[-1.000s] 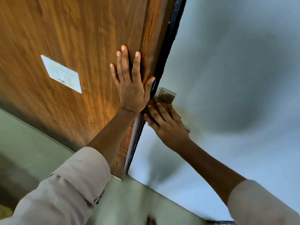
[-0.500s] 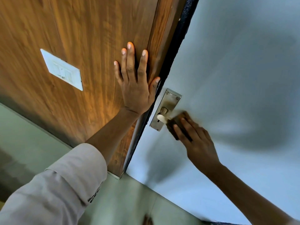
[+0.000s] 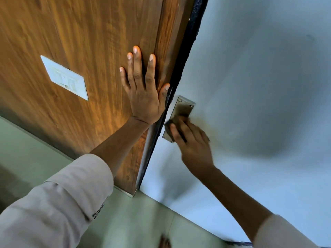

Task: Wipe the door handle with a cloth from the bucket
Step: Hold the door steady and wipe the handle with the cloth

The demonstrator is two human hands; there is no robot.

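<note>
A metal handle plate [image 3: 184,106] is fixed to the pale blue-grey door [image 3: 259,86] near its edge. My right hand [image 3: 193,145] is shut on a dark brown cloth [image 3: 172,125] and presses it against the lower part of the plate, hiding the lever beneath. My left hand [image 3: 143,88] lies flat with fingers spread on the wooden panel [image 3: 80,51] just left of the door's black edge. No bucket is in view.
A white switch plate [image 3: 65,78] sits on the wooden panel to the left. A black seal strip [image 3: 184,56] runs between panel and door. Greenish floor tiles [image 3: 125,221] lie below.
My right hand has slid the cloth left along the handle, back onto the plate, covering the lever that showed half a second ago. My left hand stays flat on the panel.
</note>
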